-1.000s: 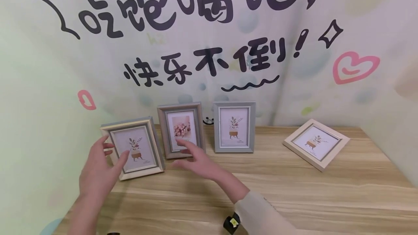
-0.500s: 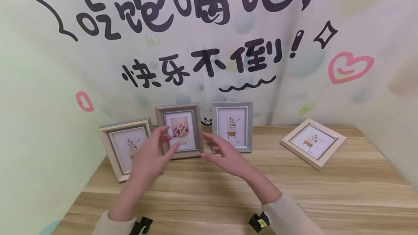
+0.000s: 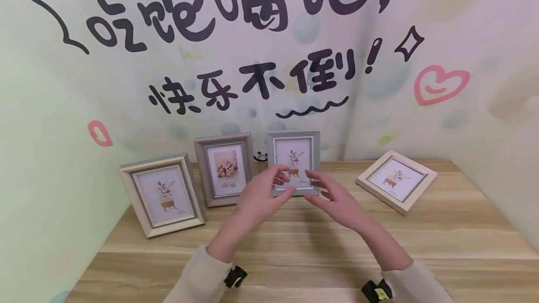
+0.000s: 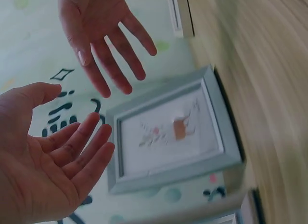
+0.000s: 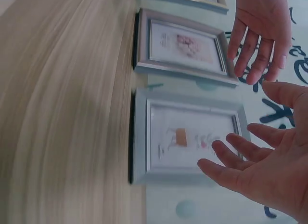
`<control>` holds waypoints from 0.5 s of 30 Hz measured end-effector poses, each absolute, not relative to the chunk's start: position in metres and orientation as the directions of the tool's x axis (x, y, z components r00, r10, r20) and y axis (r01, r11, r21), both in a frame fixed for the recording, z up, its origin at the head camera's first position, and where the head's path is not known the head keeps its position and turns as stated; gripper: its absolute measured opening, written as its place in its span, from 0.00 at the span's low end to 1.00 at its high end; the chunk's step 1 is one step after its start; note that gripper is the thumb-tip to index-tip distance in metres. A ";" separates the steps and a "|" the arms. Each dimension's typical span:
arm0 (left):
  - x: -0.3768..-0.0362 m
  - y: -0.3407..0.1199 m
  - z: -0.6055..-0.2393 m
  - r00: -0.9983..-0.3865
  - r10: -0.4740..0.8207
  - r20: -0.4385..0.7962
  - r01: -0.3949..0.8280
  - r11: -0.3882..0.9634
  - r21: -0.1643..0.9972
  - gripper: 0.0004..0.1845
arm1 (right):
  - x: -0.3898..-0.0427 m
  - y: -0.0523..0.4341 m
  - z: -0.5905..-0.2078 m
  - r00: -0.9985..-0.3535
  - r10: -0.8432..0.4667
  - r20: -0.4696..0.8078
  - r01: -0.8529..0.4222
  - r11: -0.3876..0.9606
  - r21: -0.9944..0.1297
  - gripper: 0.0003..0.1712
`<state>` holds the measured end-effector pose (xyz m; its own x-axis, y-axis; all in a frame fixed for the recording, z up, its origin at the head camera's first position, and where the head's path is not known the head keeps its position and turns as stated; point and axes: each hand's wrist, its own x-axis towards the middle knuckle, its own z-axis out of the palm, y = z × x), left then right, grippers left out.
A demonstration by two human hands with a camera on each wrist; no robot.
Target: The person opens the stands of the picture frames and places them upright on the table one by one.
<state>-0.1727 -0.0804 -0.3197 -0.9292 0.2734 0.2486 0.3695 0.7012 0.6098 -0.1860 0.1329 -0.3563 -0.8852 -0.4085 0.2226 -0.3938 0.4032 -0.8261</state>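
In the head view a grey-blue picture frame (image 3: 294, 135) stands upright near the back wall, with a potted-plant print in it. My left hand (image 3: 263, 198) hovers in front of its left side, and my right hand (image 3: 337, 200) is before its right side. Both wrist views show the hands with fingers spread and loosely bent, palms facing each other and holding nothing. To the left stand a brown picture frame (image 3: 202, 172) with a pink flower print and a cream picture frame (image 3: 139, 209) with a plant print. A pale wooden picture frame (image 3: 414, 195) lies tilted at the right.
The wood-grain table (image 3: 303, 256) runs back to a printed wall (image 3: 236, 60) with black lettering and a pink heart. A pale green wall (image 3: 50, 176) closes the left side. Black wrist mounts sit at both cuffs.
Both hands have moved right, from before the cream and brown frames, past the brown one, to in front of the grey-blue frame. The frames on the table stay in place; the view shifts slightly.
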 end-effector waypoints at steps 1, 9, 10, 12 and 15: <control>-0.176 -0.075 -0.322 -0.924 0.294 0.243 0.381 0.685 0.620 0.25 | -0.185 0.139 -0.357 -0.892 -0.392 0.223 -0.389 0.417 -0.822 0.34; -0.202 -0.023 -0.344 -0.880 0.442 0.172 0.426 0.577 0.697 0.23 | -0.180 0.195 -0.360 -0.926 -0.299 0.231 -0.357 0.491 -0.795 0.32; -0.206 -0.016 -0.347 -0.873 0.459 0.163 0.433 0.578 0.692 0.22 | -0.178 0.203 -0.361 -0.934 -0.280 0.223 -0.341 0.507 -0.791 0.32; -0.212 -0.003 -0.354 -0.859 0.492 0.144 0.443 0.571 0.691 0.21 | -0.176 0.217 -0.363 -0.948 -0.239 0.210 -0.310 0.543 -0.780 0.34; -0.220 0.015 -0.363 -0.838 0.531 0.124 0.465 0.578 0.671 0.20 | -0.173 0.236 -0.369 -0.966 -0.175 0.189 -0.256 0.577 -0.776 0.37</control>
